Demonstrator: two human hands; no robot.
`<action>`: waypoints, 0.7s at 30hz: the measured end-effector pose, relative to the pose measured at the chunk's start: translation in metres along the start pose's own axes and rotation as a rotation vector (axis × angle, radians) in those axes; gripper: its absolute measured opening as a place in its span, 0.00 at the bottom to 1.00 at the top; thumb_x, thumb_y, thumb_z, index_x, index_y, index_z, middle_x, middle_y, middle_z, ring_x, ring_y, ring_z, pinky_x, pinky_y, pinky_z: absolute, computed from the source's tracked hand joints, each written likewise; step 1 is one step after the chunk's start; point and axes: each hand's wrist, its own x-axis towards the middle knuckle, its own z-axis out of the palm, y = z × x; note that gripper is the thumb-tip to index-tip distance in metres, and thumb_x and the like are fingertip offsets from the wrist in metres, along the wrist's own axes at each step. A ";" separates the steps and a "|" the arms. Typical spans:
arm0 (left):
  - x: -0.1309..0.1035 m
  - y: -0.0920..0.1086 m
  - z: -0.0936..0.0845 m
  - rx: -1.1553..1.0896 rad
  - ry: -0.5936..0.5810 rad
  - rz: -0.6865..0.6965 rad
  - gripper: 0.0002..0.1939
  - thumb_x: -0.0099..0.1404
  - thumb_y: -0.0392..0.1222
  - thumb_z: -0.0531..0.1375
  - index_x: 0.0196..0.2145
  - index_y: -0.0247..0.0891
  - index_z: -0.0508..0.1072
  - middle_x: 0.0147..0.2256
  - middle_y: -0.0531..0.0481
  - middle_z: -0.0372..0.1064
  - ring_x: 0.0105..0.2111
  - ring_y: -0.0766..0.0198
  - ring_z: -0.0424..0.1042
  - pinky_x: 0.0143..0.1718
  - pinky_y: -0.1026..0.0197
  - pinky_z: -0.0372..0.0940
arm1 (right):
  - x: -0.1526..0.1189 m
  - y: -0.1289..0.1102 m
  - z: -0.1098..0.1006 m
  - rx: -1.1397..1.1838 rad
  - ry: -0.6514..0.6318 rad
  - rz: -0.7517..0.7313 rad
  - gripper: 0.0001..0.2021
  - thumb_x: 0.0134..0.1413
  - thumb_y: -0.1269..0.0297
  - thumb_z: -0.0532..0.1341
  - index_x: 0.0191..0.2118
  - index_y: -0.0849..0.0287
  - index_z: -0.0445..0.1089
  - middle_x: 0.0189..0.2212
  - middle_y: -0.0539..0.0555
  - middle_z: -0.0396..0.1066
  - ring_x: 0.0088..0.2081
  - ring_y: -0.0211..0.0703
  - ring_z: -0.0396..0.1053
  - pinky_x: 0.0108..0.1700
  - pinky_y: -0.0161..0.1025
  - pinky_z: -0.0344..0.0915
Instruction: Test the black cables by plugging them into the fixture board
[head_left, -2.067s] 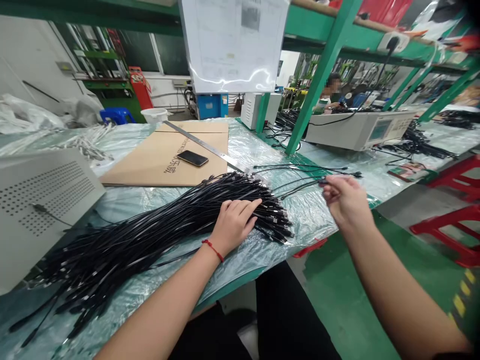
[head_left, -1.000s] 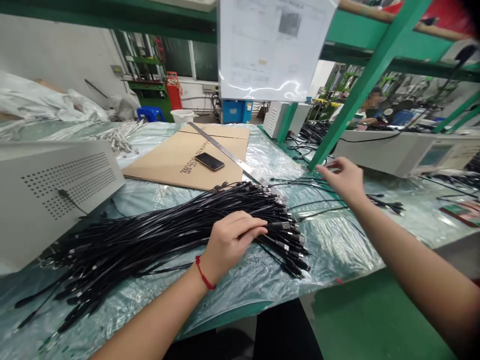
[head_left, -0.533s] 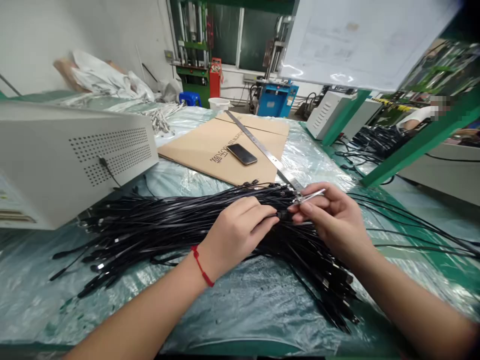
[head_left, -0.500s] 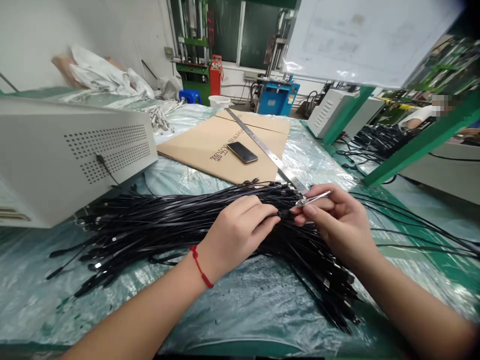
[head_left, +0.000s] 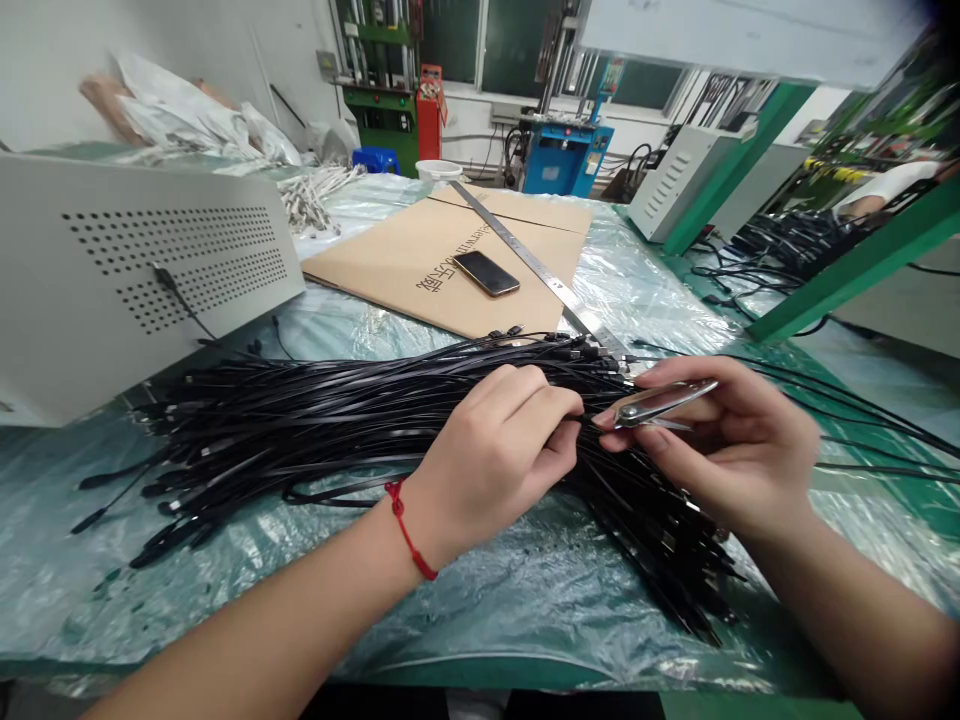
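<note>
A silver nail clipper is pinched in my right hand, its lever raised and its jaws pointing left. My left hand, with a red cord around the wrist, is closed on a black cable whose end is mostly hidden by the fingers. The clipper's jaws are close to that cable; whether they touch it I cannot tell. Beneath both hands lies a thick pile of black cables with small connectors at their ends, spread across the plastic-covered table.
Behind the pile, a phone and a steel ruler rest on flat cardboard. A perforated grey box stands at left. On the right, a green post slants up, with a person's arm beyond it.
My right hand has shifted right, and the clipper shows more fully, its lever standing further from its body. My left hand keeps its pinch. The whole view has tilted downward slightly.
</note>
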 end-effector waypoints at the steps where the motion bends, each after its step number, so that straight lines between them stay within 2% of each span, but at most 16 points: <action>1: 0.000 0.001 0.000 0.004 0.003 -0.001 0.06 0.70 0.32 0.55 0.39 0.37 0.72 0.31 0.50 0.68 0.34 0.61 0.68 0.38 0.58 0.66 | -0.001 0.003 -0.002 -0.017 0.010 -0.007 0.18 0.51 0.54 0.74 0.46 0.51 0.74 0.31 0.54 0.78 0.26 0.49 0.77 0.28 0.42 0.78; 5: -0.001 0.004 0.001 0.014 0.013 -0.010 0.05 0.69 0.32 0.57 0.38 0.36 0.73 0.30 0.50 0.69 0.32 0.63 0.68 0.37 0.58 0.65 | -0.002 0.011 -0.007 -0.157 0.058 -0.170 0.13 0.52 0.51 0.72 0.39 0.50 0.75 0.26 0.52 0.76 0.21 0.48 0.74 0.20 0.41 0.72; 7: -0.002 0.005 0.002 0.015 0.011 -0.010 0.05 0.68 0.32 0.57 0.37 0.36 0.73 0.30 0.51 0.69 0.31 0.64 0.67 0.36 0.59 0.64 | -0.001 0.011 -0.007 -0.282 0.115 -0.292 0.12 0.50 0.50 0.73 0.35 0.49 0.75 0.25 0.51 0.75 0.21 0.46 0.73 0.20 0.39 0.70; 9: -0.002 0.006 0.002 0.012 0.004 -0.012 0.05 0.68 0.33 0.57 0.37 0.37 0.73 0.30 0.51 0.70 0.31 0.64 0.67 0.36 0.59 0.64 | 0.000 0.007 -0.006 -0.396 0.147 -0.342 0.12 0.49 0.50 0.73 0.33 0.49 0.75 0.25 0.51 0.75 0.22 0.44 0.73 0.22 0.38 0.70; 15: -0.003 0.008 0.003 -0.005 -0.003 -0.006 0.06 0.69 0.32 0.56 0.37 0.36 0.73 0.30 0.51 0.68 0.32 0.64 0.66 0.36 0.59 0.63 | 0.001 -0.007 -0.001 -0.446 -0.031 -0.286 0.12 0.46 0.51 0.75 0.32 0.48 0.76 0.30 0.51 0.78 0.31 0.48 0.78 0.34 0.41 0.77; 21: -0.004 0.008 0.005 0.008 -0.026 -0.009 0.06 0.69 0.31 0.55 0.37 0.35 0.73 0.30 0.51 0.67 0.32 0.64 0.65 0.36 0.59 0.63 | -0.003 -0.001 -0.003 -0.470 -0.081 -0.444 0.09 0.53 0.58 0.72 0.41 0.49 0.77 0.35 0.51 0.79 0.33 0.47 0.79 0.39 0.40 0.78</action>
